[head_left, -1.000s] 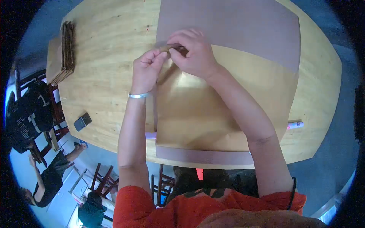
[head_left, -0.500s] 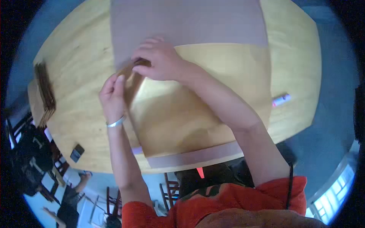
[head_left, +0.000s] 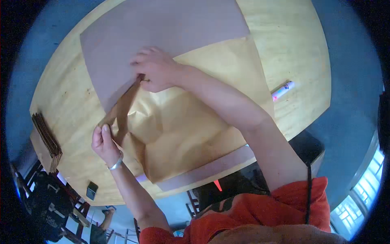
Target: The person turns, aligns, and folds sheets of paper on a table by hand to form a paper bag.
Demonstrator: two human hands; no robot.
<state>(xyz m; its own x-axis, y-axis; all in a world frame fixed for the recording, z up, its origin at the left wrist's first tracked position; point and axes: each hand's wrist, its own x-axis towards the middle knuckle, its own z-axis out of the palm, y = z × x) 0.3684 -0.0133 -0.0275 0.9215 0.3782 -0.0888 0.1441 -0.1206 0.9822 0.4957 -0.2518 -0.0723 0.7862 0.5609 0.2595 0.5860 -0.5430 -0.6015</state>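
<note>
A large sheet of brown paper (head_left: 195, 130) lies over a greyish-purple sheet (head_left: 162, 24) on the table. Its left edge is lifted and creased, with a folded strip between my two hands. My left hand (head_left: 105, 144), with a silver bangle at the wrist, pinches the lower end of that strip between thumb and fingers. At the upper end, my right hand (head_left: 156, 70) grips the paper's edge, thumb below and fingers curled over the far side. A band of the greyish-purple sheet shows along the brown paper's near edge.
A glue-stick-like tube (head_left: 283, 91) lies on the right of the pale yellow table (head_left: 292, 36). At the far left sits a stack of folded brown paper (head_left: 46, 136). A dark phone (head_left: 92, 190) rests near the front edge. Another person's leg (head_left: 106, 219) shows beyond.
My left hand has moved down and left with the paper's edge, so my hands are farther apart. The lifted strip is longer and more crumpled. The view has turned slightly.
</note>
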